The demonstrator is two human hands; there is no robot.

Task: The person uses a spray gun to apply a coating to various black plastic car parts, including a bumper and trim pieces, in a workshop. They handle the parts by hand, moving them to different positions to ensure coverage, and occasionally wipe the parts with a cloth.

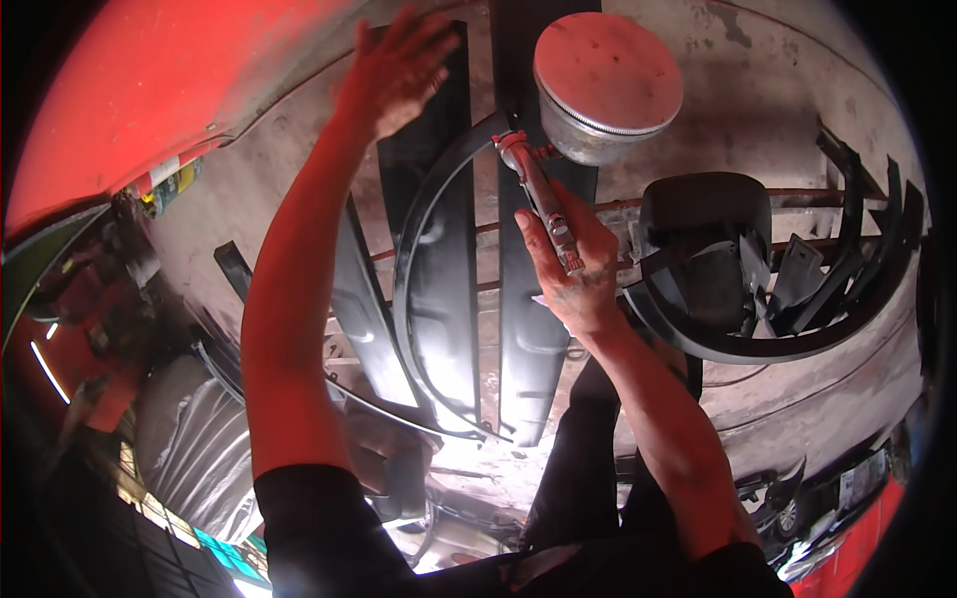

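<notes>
My right hand (588,269) is wrapped round the handle of a paint spray gun (538,194). The gun's metal cup (608,90), with a broad round lid, is at its upper right. At the upper left my left hand (399,75) is stretched out, fingers apart and slightly blurred, with nothing in it. It appears over the top end of a long dark panel (439,249). Below the gun runs a second dark panel (528,349). A thin curved black trim strip (402,279) arcs across the first panel, its upper end near the gun's nozzle.
To the right, a wide curved black trim piece (738,347) surrounds a dark rounded part (703,209) and several smaller black pieces. A red surface (159,100) fills the upper left. A grey cloth-like cover (199,448) is at the lower left.
</notes>
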